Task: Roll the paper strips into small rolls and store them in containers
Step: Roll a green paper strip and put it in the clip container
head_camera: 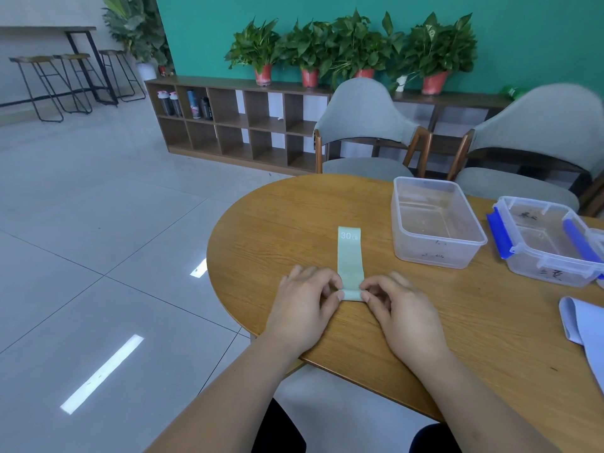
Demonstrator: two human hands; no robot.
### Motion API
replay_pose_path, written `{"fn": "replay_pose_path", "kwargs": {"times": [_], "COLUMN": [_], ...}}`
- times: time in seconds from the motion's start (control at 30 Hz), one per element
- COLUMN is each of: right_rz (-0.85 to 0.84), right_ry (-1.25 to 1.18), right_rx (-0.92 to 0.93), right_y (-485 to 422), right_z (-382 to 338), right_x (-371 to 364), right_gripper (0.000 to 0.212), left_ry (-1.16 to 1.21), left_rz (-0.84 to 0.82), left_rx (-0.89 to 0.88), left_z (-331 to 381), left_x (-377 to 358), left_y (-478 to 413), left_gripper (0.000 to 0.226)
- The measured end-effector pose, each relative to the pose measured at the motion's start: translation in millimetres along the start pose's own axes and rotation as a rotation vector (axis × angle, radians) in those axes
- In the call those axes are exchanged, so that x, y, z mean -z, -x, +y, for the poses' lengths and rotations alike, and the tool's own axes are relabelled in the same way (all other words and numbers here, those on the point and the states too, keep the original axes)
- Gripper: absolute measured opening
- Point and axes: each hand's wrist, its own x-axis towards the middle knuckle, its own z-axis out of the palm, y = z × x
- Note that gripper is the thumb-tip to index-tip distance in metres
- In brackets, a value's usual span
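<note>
Both hands pinch the rolled-over near end of a pale green strip (349,259), left hand (304,308) at its 9 o'clock, right hand (402,315) at its 3 o'clock. The rest lies flat toward 12 o'clock on the table (294,217), whose curved edge passes close at 9 o'clock. Bare wood separates the strip from an open clear tub (438,253) at 2 o'clock. A blue-clipped tub (555,273) and a lilac strip (585,325) at 3 o'clock are cut off by the frame; the tubs' markings are unreadable.

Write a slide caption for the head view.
Left hand and right hand pinch the rolled near end of a pale green strip.
</note>
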Motion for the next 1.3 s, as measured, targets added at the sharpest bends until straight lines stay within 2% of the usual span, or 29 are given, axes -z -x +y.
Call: {"fn": "replay_pose_path", "kwargs": {"times": [0.1, 0.27, 0.57, 1.1, 1.3], "right_rz": [0.004, -0.025, -0.025, -0.016, -0.030], "right_ry": [0.018, 0.054, 0.036, 0.031, 0.032], "right_rx": [0.005, 0.012, 0.005, 0.006, 0.016], "right_y": [0.7, 0.8, -0.7, 1.4, 1.4], "right_z": [-0.2, 1.6, 3.9, 0.3, 0.2], "right_x": [-0.7, -2.0, -1.3, -1.1, 0.2], "right_gripper": [0.007, 0.021, 0.016, 0.027, 0.018], "left_ry": [-0.003, -0.054, -0.053, -0.071, -0.070], "left_rz": [0.012, -0.007, -0.022, -0.022, -0.019], "left_rx": [0.006, 0.000, -0.003, -0.020, -0.028], "left_z": [0.4, 0.7, -1.3, -1.3, -1.6], "left_x": [0.2, -0.5, -1.5, -2.6, -3.2], "left_y": [0.2, 0.0, -1.4, -1.2, -1.0], "left_gripper": [0.009, 0.019, 0.020, 0.021, 0.021]}}
